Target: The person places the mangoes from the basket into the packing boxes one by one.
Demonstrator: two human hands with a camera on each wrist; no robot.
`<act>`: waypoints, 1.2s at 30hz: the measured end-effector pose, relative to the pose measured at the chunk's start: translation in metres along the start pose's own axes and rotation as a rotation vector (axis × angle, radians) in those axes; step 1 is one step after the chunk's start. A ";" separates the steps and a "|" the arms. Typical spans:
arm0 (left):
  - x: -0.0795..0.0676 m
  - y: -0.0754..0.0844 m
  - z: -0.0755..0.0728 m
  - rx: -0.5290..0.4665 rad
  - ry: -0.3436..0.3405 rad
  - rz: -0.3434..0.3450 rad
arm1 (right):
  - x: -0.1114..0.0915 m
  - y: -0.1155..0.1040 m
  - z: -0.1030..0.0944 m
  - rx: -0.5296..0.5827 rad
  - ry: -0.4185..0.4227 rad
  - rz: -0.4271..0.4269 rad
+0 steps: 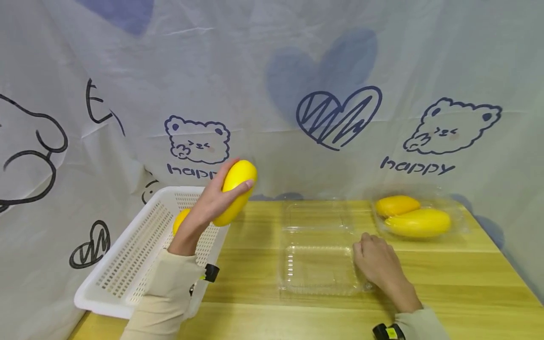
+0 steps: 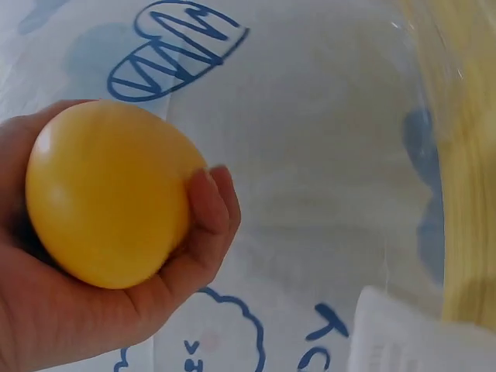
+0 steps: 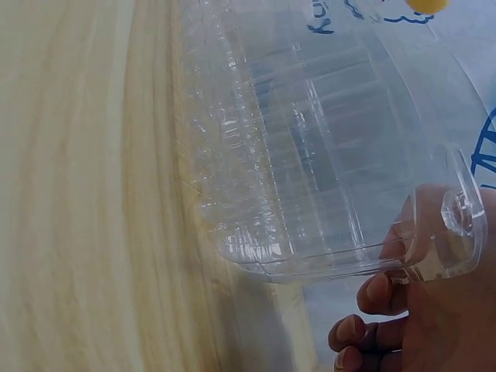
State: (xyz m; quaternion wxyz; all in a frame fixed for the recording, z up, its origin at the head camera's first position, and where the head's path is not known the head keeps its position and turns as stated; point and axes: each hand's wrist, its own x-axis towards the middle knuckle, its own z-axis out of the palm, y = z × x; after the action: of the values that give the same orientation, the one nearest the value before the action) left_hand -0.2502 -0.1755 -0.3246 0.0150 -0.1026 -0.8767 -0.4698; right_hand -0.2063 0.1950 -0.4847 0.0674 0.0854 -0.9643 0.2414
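My left hand [image 1: 221,191] grips a smooth yellow mango [image 1: 241,182], its thumb across one side and its fingers around the other. In the head view it is raised over the right edge of a white perforated basket [image 1: 127,309]; the left wrist view shows the mango [image 2: 108,194] end-on. Another yellow mango [image 1: 180,221] sits in the basket, partly hidden by my forearm. My right hand [image 1: 378,262] holds the right edge of an opened clear plastic clamshell container [image 1: 320,269]. In the right wrist view, curled fingers [image 3: 377,294] show by the container's corner tab [image 3: 465,213].
At the back right of the wooden table [image 1: 480,278], a second clear container [image 1: 459,219] holds two yellow mangoes [image 1: 418,223]. A printed cloth [image 1: 263,85] hangs behind and to the left. The basket stands on the table's left side.
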 end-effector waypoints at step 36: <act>-0.015 -0.038 0.092 -0.452 0.087 0.080 | 0.000 0.001 0.004 0.036 -0.006 0.012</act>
State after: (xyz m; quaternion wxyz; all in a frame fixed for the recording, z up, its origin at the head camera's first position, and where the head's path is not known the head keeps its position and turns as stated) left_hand -0.2369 -0.1222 -0.4094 0.0480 -0.1178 -0.7428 -0.6573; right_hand -0.2072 0.1936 -0.4886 0.0615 0.0813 -0.9605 0.2590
